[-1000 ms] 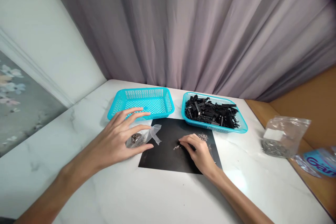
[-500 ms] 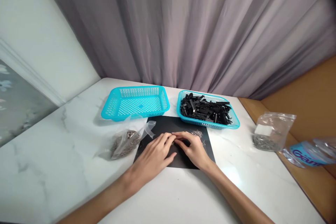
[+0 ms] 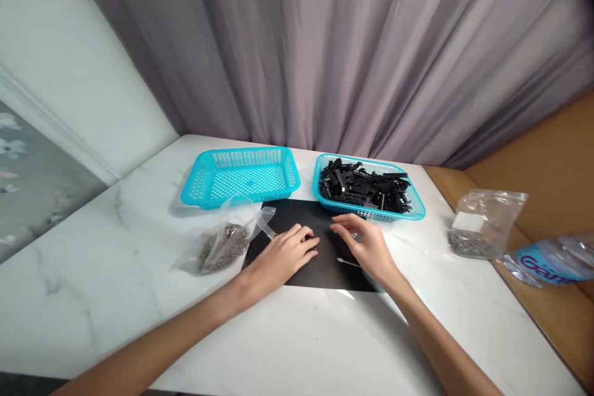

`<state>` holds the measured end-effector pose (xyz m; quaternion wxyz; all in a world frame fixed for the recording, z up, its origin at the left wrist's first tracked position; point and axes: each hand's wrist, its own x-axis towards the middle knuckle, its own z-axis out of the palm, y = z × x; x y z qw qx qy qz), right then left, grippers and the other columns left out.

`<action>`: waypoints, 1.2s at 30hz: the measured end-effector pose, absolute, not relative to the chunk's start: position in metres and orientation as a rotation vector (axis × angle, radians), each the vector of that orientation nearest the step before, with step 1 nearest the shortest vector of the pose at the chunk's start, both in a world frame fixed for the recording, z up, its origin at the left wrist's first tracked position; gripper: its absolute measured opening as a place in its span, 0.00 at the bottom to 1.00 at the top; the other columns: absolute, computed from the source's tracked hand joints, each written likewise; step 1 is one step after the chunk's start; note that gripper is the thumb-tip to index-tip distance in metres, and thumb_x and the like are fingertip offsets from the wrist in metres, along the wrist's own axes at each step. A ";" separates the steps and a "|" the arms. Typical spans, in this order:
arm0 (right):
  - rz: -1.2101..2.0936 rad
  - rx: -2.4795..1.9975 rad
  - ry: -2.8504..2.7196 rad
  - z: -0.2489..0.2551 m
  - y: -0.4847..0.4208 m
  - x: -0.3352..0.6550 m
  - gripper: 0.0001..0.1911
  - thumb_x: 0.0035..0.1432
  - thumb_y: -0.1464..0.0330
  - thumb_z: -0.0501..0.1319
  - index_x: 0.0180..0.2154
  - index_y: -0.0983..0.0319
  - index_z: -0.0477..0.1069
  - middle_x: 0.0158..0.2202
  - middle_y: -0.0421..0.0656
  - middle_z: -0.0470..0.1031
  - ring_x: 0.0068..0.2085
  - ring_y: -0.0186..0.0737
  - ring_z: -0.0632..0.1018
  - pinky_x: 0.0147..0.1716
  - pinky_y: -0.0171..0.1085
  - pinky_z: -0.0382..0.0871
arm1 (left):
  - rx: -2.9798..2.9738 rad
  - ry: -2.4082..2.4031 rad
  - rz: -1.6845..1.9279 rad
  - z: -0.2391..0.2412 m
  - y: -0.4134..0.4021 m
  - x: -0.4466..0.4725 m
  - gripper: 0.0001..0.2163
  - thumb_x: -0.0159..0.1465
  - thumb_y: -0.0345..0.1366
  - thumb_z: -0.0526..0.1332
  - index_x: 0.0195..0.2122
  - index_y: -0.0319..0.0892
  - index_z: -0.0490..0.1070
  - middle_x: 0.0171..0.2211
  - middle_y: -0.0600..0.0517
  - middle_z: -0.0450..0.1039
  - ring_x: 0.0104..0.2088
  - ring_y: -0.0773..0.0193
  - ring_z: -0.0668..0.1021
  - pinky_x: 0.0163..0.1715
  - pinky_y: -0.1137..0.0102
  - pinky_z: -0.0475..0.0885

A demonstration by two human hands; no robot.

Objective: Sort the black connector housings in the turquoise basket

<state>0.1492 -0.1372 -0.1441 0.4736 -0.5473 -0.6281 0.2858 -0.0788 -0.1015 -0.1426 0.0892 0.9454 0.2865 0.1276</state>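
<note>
My left hand (image 3: 288,252) rests low over the black mat (image 3: 297,213), its fingers curled toward the thumb. They seem to close on something small that the fingers hide. To its right, my right hand (image 3: 367,246) hovers above the mat with a gap between thumb and forefinger, and nothing shows in it. Tiny silvery pieces (image 3: 354,235) peek out by the right hand, mostly covered by it. A thin pale strip (image 3: 347,262) lies on the mat below the right fingers. Left of the mat sits a clear plastic bag (image 3: 225,247) of small metal parts.
A blue basket (image 3: 250,199) with nothing in it stands at the back left. Another blue basket (image 3: 419,209) holds many black plastic parts (image 3: 364,185). Far right are a second bag (image 3: 477,235) of metal parts and a water bottle (image 3: 547,260) lying on its side.
The hands have come apart: my right hand moved right and its thumb and forefinger parted. My left hand stayed nearly in place. The view shifted slightly.
</note>
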 end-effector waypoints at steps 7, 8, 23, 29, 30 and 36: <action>0.555 -1.444 -1.590 -0.155 -0.143 0.157 0.12 0.69 0.61 0.57 0.44 0.60 0.76 0.39 0.45 0.82 0.38 0.44 0.81 0.41 0.42 0.74 | 2.926 0.690 0.257 -0.137 -0.107 -0.102 0.28 0.66 0.17 0.49 0.65 0.43 0.66 0.60 0.46 0.73 0.60 0.56 0.75 0.60 0.61 0.72; 0.536 -1.447 -1.613 -0.156 -0.143 0.156 0.12 0.69 0.62 0.56 0.45 0.60 0.76 0.40 0.44 0.82 0.39 0.44 0.81 0.41 0.42 0.74 | 2.935 0.674 0.241 -0.135 -0.107 -0.106 0.30 0.65 0.16 0.49 0.67 0.43 0.64 0.61 0.47 0.72 0.61 0.56 0.74 0.62 0.61 0.70; 0.380 -1.410 -1.864 -0.165 -0.149 0.142 0.11 0.72 0.69 0.54 0.47 0.59 0.75 0.44 0.44 0.80 0.45 0.45 0.80 0.46 0.43 0.73 | 3.106 0.474 0.548 -0.154 -0.086 -0.116 0.12 0.76 0.32 0.51 0.46 0.36 0.73 0.39 0.47 0.73 0.42 0.59 0.75 0.43 0.65 0.73; 0.280 -1.390 -1.910 -0.167 -0.147 0.144 0.11 0.72 0.69 0.54 0.48 0.59 0.74 0.43 0.45 0.80 0.44 0.45 0.81 0.45 0.42 0.75 | 3.154 0.675 0.494 -0.147 -0.096 -0.113 0.14 0.77 0.38 0.49 0.41 0.39 0.71 0.39 0.49 0.69 0.42 0.59 0.74 0.38 0.67 0.68; 0.260 -1.386 -1.914 -0.167 -0.147 0.145 0.11 0.72 0.70 0.54 0.47 0.59 0.74 0.44 0.46 0.80 0.44 0.45 0.81 0.44 0.42 0.75 | 3.115 0.685 0.481 -0.147 -0.095 -0.113 0.14 0.78 0.38 0.49 0.41 0.39 0.70 0.40 0.49 0.69 0.42 0.60 0.74 0.40 0.67 0.69; 0.152 -1.344 -1.946 -0.164 -0.148 0.148 0.10 0.72 0.71 0.54 0.48 0.60 0.73 0.42 0.45 0.79 0.43 0.44 0.81 0.42 0.41 0.75 | 3.080 0.597 0.478 -0.147 -0.099 -0.114 0.15 0.78 0.31 0.44 0.44 0.39 0.70 0.43 0.48 0.68 0.44 0.61 0.73 0.45 0.66 0.70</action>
